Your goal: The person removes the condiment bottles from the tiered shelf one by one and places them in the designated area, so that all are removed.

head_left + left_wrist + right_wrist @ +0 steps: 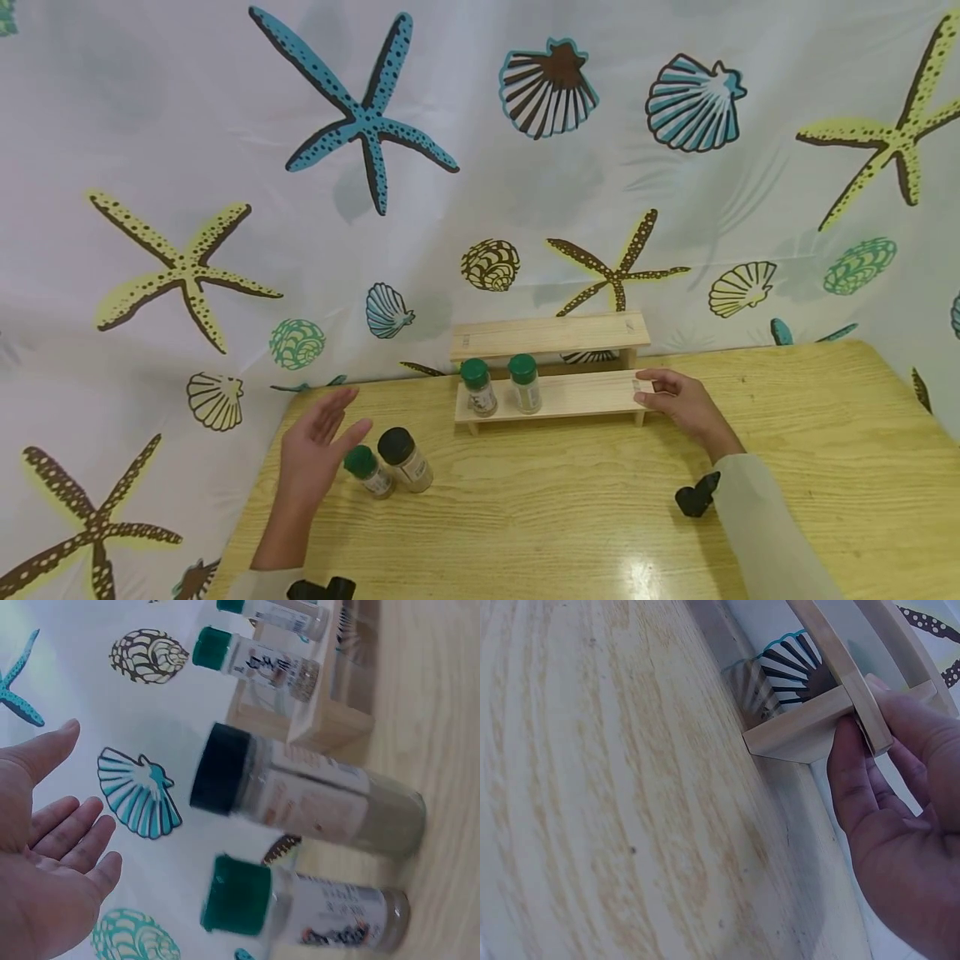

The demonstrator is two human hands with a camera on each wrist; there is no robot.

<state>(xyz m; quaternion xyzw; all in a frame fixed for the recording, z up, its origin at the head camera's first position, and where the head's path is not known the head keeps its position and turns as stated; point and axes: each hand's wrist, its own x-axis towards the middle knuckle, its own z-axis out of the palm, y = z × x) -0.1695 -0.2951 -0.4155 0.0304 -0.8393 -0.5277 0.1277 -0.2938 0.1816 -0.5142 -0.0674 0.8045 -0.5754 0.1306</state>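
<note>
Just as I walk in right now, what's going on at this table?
A person is handling a small wooden rack: the right hand grips the right end of its lower shelf. Two green-capped jars stand toward the left end of that shelf. The left hand is open and holds nothing, near a black-capped jar and another green-capped jar, which stand side by side on the table.
</note>
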